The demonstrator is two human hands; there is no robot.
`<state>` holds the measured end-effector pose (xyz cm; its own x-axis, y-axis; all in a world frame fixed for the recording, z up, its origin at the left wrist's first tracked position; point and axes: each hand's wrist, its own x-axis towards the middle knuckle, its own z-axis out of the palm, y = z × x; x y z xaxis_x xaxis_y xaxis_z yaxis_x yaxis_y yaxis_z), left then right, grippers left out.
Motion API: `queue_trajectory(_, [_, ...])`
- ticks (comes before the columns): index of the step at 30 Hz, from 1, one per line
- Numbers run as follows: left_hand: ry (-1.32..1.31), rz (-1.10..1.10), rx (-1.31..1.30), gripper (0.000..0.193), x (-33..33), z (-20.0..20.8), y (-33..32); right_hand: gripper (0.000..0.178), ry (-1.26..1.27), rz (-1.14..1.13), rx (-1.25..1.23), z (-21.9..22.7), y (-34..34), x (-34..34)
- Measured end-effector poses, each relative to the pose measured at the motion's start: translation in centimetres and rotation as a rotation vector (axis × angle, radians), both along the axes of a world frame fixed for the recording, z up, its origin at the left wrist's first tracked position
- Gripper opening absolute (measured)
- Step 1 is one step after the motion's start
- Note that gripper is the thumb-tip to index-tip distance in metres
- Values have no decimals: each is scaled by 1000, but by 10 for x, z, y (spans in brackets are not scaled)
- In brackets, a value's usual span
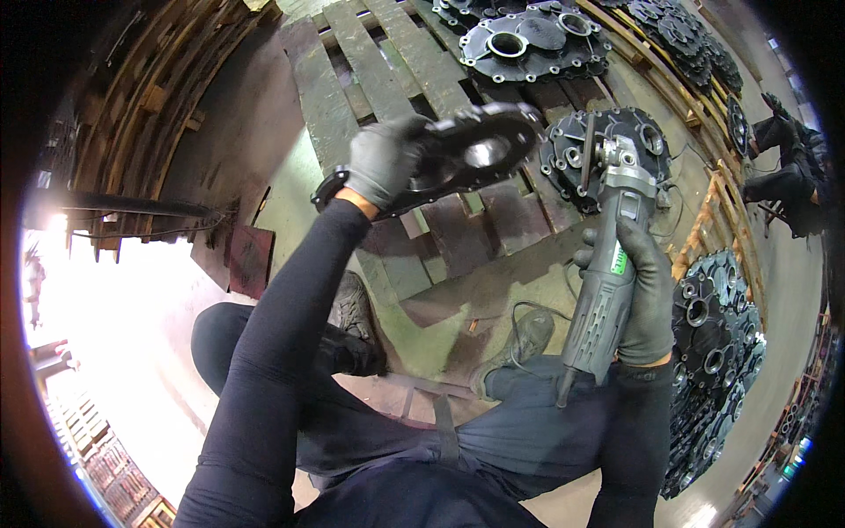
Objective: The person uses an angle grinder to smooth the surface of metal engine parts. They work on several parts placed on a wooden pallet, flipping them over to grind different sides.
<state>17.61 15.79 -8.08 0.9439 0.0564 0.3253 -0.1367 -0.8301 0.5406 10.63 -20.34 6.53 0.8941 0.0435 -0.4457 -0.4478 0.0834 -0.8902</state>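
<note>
My left hand (384, 163), in a grey glove, grips a black metal housing cover (451, 165) by its left end. The cover is held tilted above the wooden pallet (458, 238), its hollow side and a round opening in view. In my right hand (649, 295), also gloved, is a grey angle grinder (606, 295), fingers wrapped round its body. The grinder's head points away from me and its disc appears nearly edge-on, just right of the cover and apart from it. Behind the grinder head, another housing cover (647, 132) lies on the pallet.
More covers (541, 44) lie at the pallet's far end. Stacked covers (713, 352) stand at my right, others (682, 35) at far right. A power cord (519, 308) loops near my right shoe. Wooden pallets (145, 114) are piled at left. Another person (788, 167) is at the right edge.
</note>
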Motion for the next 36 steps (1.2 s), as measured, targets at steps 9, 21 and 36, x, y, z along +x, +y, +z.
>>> queue_trajectory(9, [111,428,51,41,16,6,19,54,8,-105,42,-7,0,-11])
queue_trajectory(21, [-87,142,246,8,11,-10,-47,46,-39,-46,87,-5,-12,-10])
queue_trajectory(36, [235,-216,307,44,-86,-51,-68,51,44,-108,10,-15,-10,-16])
